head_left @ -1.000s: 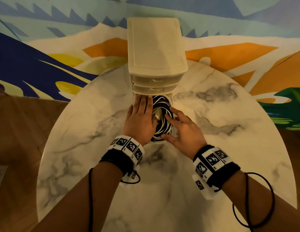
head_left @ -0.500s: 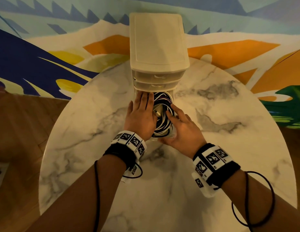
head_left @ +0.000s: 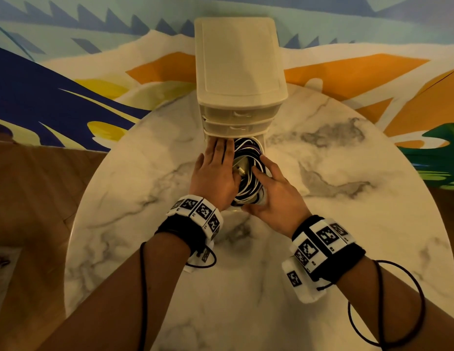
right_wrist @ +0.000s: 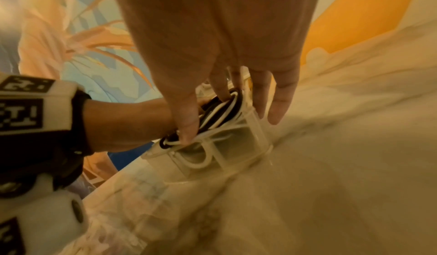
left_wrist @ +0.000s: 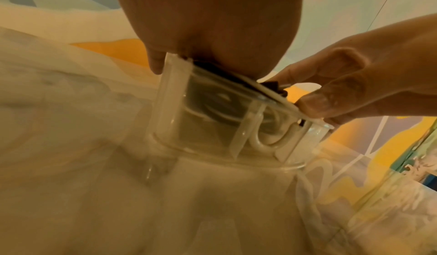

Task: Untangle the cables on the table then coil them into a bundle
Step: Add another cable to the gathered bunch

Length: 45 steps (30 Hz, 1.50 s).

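Note:
A coil of black, white and purple cables (head_left: 248, 171) lies in the pulled-out bottom drawer (head_left: 236, 210) of a small plastic drawer unit (head_left: 238, 62). My left hand (head_left: 215, 171) lies flat on the coil's left side with its fingers straight, pointing at the unit. My right hand (head_left: 274, 188) rests on the coil's right side, fingers stretched over the cables (right_wrist: 220, 113) and thumb at the drawer's front rim (left_wrist: 307, 117). In the wrist views the clear drawer (left_wrist: 212, 128) shows cable loops behind its front wall. Neither hand grips a cable.
The drawer unit stands at the far middle of a round marble table (head_left: 347, 224), its two upper drawers shut. A painted wall rises right behind the unit. Wooden floor (head_left: 30, 198) shows past the table's left edge.
My right hand has moved in from beside the drawer onto the cables, with its thumb now at the front rim. The left hand has stayed on the coil.

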Each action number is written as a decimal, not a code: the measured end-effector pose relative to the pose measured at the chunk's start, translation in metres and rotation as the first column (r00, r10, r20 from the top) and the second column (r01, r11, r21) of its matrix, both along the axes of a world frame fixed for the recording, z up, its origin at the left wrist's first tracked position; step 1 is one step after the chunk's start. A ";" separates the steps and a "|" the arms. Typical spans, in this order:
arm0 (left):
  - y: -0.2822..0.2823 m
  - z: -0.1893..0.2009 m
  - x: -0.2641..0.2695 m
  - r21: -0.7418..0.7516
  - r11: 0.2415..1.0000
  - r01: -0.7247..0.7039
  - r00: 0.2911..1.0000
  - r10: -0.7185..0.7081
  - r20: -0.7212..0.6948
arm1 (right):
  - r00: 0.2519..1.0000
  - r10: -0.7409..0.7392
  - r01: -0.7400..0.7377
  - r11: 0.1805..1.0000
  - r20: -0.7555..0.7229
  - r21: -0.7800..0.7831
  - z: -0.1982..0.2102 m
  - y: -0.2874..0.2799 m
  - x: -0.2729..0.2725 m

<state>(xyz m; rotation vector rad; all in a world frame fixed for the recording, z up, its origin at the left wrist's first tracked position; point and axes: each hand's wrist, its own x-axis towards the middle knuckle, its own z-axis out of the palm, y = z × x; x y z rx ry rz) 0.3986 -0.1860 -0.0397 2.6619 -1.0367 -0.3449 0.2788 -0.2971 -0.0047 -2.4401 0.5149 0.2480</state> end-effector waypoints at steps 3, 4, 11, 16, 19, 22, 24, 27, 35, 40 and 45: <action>0.000 0.000 0.000 -0.006 1.000 0.000 1.000 0.000 -0.010 | 0.999 -0.030 0.030 1.000 -0.032 -0.006 0.003 0.004 0.004; 0.000 0.000 0.000 -0.007 1.000 0.000 1.000 0.000 -0.011 | 0.998 -0.040 0.040 0.999 -0.044 -0.011 0.003 0.005 0.005; 0.000 0.002 0.000 -0.009 1.000 -0.001 1.000 0.000 -0.020 | 0.994 -0.092 0.090 0.995 -0.056 -0.043 0.001 0.012 0.009; 0.000 0.005 -0.001 0.008 1.000 0.011 1.000 -0.011 -0.018 | 0.997 -0.066 0.063 0.996 -0.039 -0.067 0.000 0.011 0.006; 0.005 0.008 -0.007 0.017 1.000 0.020 1.000 -0.020 0.003 | 0.998 -0.050 0.046 0.993 -0.036 -0.108 0.001 0.011 0.004; 0.012 0.008 -0.015 0.036 0.999 0.037 0.999 -0.037 0.000 | 0.998 -0.040 0.033 0.988 -0.045 -0.152 0.004 0.009 0.006; 0.011 0.009 -0.014 0.052 0.998 0.033 0.999 -0.033 0.002 | 0.997 -0.033 0.020 0.983 -0.066 -0.180 0.005 0.006 0.009; 0.008 0.011 -0.009 0.072 0.997 0.028 0.999 -0.029 0.020 | 0.994 0.002 -0.030 0.964 -0.108 -0.264 0.011 0.003 0.017; -0.004 0.019 -0.001 0.258 0.964 0.056 0.997 -0.069 0.043 | 0.934 0.203 -0.272 0.937 -0.293 -0.218 0.014 -0.014 0.047; -0.005 0.017 0.002 0.230 0.970 0.073 0.997 -0.079 0.017 | 0.911 0.230 -0.304 0.935 -0.341 -0.182 0.013 -0.019 0.058; 0.006 0.016 -0.010 0.149 0.987 0.065 0.998 -0.064 -0.010 | 0.925 0.214 -0.294 0.926 -0.314 -0.236 0.010 -0.016 0.056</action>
